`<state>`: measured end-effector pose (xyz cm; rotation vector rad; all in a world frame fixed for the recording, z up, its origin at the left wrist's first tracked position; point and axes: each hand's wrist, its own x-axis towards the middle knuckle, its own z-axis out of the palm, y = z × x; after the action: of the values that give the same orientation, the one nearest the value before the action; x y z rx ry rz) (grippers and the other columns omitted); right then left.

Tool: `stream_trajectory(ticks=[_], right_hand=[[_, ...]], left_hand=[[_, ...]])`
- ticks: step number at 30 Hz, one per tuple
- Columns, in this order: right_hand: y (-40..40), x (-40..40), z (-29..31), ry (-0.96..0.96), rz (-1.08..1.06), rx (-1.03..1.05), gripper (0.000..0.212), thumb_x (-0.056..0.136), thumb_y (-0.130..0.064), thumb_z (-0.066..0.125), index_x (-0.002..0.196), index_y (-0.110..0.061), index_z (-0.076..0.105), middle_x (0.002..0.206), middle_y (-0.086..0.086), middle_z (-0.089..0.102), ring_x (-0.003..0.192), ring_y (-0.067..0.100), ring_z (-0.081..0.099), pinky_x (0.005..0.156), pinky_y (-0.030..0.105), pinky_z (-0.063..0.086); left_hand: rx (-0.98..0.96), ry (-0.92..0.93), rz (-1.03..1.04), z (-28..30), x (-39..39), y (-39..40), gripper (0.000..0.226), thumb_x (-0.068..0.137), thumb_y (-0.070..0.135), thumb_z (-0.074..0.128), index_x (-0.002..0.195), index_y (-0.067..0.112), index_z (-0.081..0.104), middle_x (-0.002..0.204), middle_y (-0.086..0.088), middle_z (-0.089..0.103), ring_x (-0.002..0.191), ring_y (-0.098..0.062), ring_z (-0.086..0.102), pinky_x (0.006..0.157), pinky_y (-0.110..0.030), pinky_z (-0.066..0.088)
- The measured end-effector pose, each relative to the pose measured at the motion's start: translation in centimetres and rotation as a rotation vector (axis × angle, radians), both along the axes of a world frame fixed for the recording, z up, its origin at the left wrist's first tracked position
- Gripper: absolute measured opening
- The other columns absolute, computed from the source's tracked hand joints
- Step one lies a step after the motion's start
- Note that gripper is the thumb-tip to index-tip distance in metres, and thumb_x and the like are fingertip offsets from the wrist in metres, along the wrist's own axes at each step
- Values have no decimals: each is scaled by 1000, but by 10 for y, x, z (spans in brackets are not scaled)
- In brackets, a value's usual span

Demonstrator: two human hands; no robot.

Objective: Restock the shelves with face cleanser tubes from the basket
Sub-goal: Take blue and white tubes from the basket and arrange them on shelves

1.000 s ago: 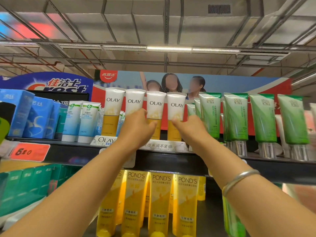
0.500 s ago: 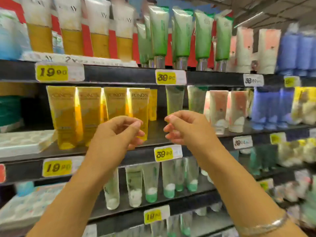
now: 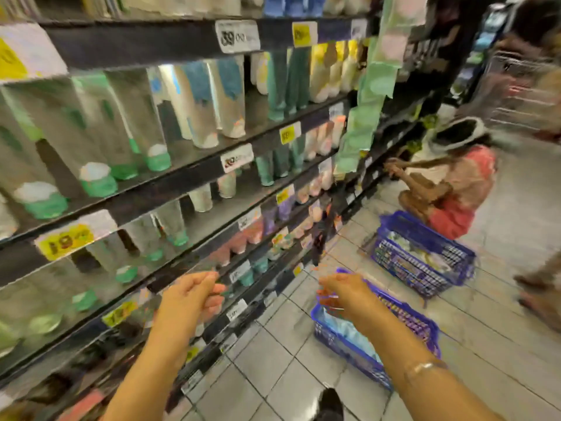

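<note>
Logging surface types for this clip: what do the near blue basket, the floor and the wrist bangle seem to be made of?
Near blue basket: probably moulded plastic, judging by its lattice wall and even blue colour. Floor: pale square tiles with dark grout lines, likely ceramic, slightly glossy. Bangle on the right wrist: looks like polished metal, silvery with bright glints, though blur leaves this open.

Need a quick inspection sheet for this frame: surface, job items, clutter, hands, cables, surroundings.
Surface: grey tiled floor; dark tiered shelves on the left.
Job's things: near blue plastic basket on the floor, pale packs inside; blurred green-capped tubes standing on the shelves.
Clutter: second blue basket further along the aisle.
Grippers: left hand and right hand loosely curled, empty, above floor level.
Cables: nothing seen.
Surroundings: crouching person in pink; yellow price tags.
</note>
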<state>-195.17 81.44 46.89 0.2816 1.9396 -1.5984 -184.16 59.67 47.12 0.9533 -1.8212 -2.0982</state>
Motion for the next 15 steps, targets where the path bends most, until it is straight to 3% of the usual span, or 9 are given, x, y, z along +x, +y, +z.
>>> stream_trajectory(ticks=[5, 8, 12, 15], right_hand=[[70, -31, -54, -197, -201, 57, 17, 91, -5, 49, 75, -11, 51, 69, 10, 49, 57, 17, 45, 47, 17, 36], [109, -54, -81, -282, -340, 57, 7, 93, -5, 49, 89, -11, 49, 69, 9, 50, 57, 17, 48, 34, 10, 37], [165, -95, -123, -383, -423, 130, 21, 92, -2, 47, 74, -11, 49, 66, 9, 48, 44, 14, 53, 37, 14, 39], [206, -127, -156, -445, -404, 195, 27, 91, 1, 48, 68, -13, 48, 68, 9, 47, 49, 12, 50, 54, 24, 38]], left_hand=[[93, -119, -93, -34, -57, 49, 17, 94, 6, 48, 82, 10, 60, 76, -11, 62, 52, -15, 51, 41, -14, 41], [120, -217, -177, -52, -102, 83, 15, 93, 3, 48, 84, 7, 58, 72, -13, 58, 37, -6, 53, 39, -13, 38], [163, -361, -266, -88, -168, 135, 20, 96, 5, 45, 78, 9, 55, 63, -6, 56, 30, -1, 48, 48, -17, 37], [169, -443, -313, -119, -211, 179, 17, 96, 10, 45, 84, 8, 56, 69, -6, 58, 36, 0, 54, 49, -17, 40]])
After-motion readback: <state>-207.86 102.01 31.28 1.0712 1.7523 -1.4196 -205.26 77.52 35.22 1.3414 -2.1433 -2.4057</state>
